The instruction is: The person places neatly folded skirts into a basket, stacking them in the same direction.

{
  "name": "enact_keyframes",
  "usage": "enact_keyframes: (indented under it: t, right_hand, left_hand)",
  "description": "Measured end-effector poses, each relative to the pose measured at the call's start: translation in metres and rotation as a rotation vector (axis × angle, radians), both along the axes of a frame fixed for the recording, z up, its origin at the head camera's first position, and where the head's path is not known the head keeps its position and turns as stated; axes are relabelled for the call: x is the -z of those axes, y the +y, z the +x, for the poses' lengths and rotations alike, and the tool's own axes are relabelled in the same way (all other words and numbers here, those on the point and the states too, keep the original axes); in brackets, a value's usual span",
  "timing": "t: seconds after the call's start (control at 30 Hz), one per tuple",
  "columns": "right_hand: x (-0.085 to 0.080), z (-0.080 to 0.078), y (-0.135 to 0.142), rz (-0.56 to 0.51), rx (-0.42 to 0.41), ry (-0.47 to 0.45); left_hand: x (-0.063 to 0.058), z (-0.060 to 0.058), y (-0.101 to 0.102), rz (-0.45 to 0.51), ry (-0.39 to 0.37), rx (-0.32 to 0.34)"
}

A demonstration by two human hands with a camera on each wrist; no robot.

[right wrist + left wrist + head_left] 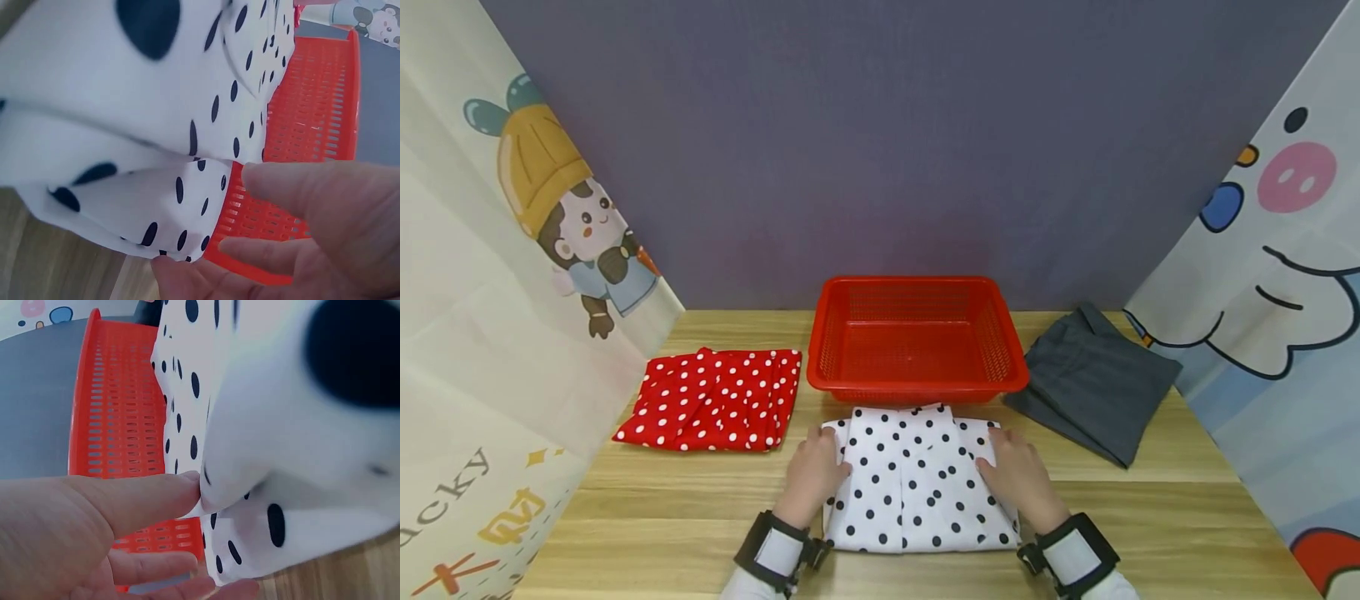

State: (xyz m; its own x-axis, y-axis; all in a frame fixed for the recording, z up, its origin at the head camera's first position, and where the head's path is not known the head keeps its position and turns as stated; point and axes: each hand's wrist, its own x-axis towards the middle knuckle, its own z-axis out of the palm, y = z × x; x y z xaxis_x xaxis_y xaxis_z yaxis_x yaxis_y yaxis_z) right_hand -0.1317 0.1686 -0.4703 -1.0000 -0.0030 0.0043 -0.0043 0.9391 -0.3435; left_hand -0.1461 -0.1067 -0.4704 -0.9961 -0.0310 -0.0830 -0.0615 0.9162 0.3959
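Note:
A folded white cloth with black polka dots (925, 492) lies on the table in front of the red basket. At its left side, my left hand (812, 471) rests with the thumb (169, 494) touching the cloth near a fold and the other fingers spread along the outer edge. On the opposite side, my right hand (1018, 475) touches the cloth with its thumb (275, 181) and a fingertip at the lower edge. Both hands have fairly straight, spread fingers. Whether any fingertips reach beneath the cloth is hard to see.
Behind the cloth stands a red perforated plastic basket (917, 385), with nothing seen inside. A folded red cloth with white dots (722, 400) lies to the left. A folded dark grey cloth (1093, 383) lies to the right, close to the basket. Printed curtains flank the wooden table (700, 500).

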Motion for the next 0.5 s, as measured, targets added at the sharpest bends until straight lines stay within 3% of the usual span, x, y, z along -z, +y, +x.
enact_keyframes:
  t: [0.17, 0.37, 0.5]
  right_hand:
    - [0.0003, -0.0027, 0.0001, 0.004, 0.035, -0.065]
    - [0.004, -0.004, 0.0003, -0.006, 0.07, -0.156]
    - [0.0073, -0.0046, -0.0007, -0.008, 0.089, -0.169]
  left_hand:
    - [-0.0004, -0.006, 0.0018, 0.018, -0.056, -0.042]
    - [-0.0008, -0.0047, 0.003, 0.024, -0.128, -0.062]
    - [-0.0002, -0.0032, 0.0048, 0.018, -0.123, -0.057]
